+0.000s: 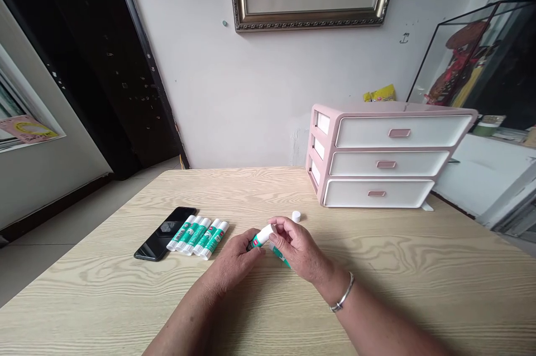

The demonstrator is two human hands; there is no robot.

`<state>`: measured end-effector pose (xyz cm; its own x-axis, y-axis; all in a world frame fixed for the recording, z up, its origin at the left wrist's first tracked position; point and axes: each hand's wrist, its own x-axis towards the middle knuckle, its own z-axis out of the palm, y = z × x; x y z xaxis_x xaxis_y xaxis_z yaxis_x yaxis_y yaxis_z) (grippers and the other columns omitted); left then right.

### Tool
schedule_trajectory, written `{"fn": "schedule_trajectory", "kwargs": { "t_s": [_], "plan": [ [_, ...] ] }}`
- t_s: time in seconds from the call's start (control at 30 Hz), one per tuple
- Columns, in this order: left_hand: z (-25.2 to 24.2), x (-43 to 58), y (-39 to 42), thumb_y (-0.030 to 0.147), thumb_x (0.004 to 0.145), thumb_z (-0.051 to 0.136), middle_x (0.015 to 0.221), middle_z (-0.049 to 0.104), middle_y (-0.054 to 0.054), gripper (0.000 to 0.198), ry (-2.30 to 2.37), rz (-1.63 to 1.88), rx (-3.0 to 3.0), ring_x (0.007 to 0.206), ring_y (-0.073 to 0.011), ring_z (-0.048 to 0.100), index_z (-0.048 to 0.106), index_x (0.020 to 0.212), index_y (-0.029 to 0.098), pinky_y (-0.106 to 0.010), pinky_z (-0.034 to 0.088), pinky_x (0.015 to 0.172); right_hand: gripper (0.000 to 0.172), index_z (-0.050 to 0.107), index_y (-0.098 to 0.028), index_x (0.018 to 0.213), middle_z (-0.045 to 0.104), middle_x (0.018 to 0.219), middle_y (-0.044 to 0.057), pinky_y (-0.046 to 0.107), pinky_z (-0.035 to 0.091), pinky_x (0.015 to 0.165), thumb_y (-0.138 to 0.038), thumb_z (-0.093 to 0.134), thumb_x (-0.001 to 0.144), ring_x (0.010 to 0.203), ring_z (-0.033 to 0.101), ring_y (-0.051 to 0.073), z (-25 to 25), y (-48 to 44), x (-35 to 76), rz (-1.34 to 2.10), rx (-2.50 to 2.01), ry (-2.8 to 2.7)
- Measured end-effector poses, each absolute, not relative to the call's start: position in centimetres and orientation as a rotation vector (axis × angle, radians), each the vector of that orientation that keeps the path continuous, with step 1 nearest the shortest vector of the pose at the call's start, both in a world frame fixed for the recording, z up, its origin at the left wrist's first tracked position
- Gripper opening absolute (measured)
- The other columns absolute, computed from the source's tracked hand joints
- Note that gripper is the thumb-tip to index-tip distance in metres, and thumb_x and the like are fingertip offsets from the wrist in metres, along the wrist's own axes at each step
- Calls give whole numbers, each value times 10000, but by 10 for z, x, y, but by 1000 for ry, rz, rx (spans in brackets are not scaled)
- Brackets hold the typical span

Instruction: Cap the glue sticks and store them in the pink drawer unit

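Observation:
Over the middle of the table, my left hand (pixel 238 255) is closed around the lower part of a green and white glue stick (pixel 262 237), tilted with its white end up to the right. The thumb and fingers of my right hand (pixel 299 244) pinch that white cap end. Partly hidden by my right hand, a second green glue stick (pixel 280 255) lies on the table. Just beyond my right fingers sits a loose white cap (pixel 296 216). To the left, several capped glue sticks (pixel 196 236) lie side by side in a slanted row.
A black phone (pixel 161 236) lies left of the row, touching or nearly touching it. At the back right of the wooden table (pixel 104 300) stands a pink and white drawer unit (pixel 385 163), with a yellow packet (pixel 380 93) behind its top. A wall closes off the far side.

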<state>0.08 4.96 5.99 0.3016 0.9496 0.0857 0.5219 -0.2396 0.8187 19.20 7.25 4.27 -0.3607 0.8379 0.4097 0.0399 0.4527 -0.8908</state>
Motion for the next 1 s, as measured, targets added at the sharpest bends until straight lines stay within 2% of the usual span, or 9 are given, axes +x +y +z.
{"fn": "schedule_trajectory", "kwargs": {
  "t_s": [0.2,0.3,0.4,0.53,0.63,0.73,0.87,1.0],
  "plan": [
    [63,4,47,257,812,503,869,647,-3,242,1258,809,1852,819,-185,548,651,984,174,-256,388,732,285,620,-200,1173,680,929,30,287,530,789,-335,611,922,842,625,142,46,68,188,1047,-746,-1764],
    [68,6,44,290,825,505,840,630,-3,227,1259,828,1836,801,-180,533,649,951,170,-248,384,707,284,626,-201,1172,690,942,35,284,532,789,-330,614,920,849,631,145,48,66,187,1026,-743,-1783],
    [72,7,42,413,857,502,770,586,1,275,1269,848,1801,721,-166,493,630,873,170,-245,368,641,296,629,-208,1193,690,925,33,284,527,778,-341,603,929,825,623,146,49,64,187,961,-729,-1838],
    [69,4,44,623,859,470,604,457,34,462,1322,943,1672,567,-130,401,528,698,193,-244,313,541,393,569,-219,1306,661,852,14,276,510,718,-353,592,938,751,588,137,47,64,191,895,-778,-1875],
    [66,1,47,694,848,434,539,414,38,541,1417,1031,1539,509,-119,368,455,608,209,-251,283,508,368,552,-213,1301,659,822,9,275,508,709,-347,549,959,729,593,136,45,68,196,885,-805,-1834],
    [67,-1,47,678,845,437,483,406,35,542,1463,1069,1436,480,-119,348,427,559,218,-262,289,504,308,608,-206,1208,651,783,8,268,505,683,-374,537,959,709,601,141,41,74,200,839,-868,-1780],
    [70,-4,46,561,872,419,450,399,27,486,1417,1145,1426,480,-129,358,405,521,225,-273,302,510,313,643,-199,1119,606,727,-4,250,500,600,-432,504,964,628,581,133,39,80,203,844,-930,-1673],
    [68,-6,45,500,887,409,442,382,28,466,1380,1181,1455,479,-130,352,396,510,226,-274,293,508,334,662,-202,1070,568,693,-14,250,516,619,-467,487,966,631,579,135,41,80,203,805,-941,-1634]
  ]
}}
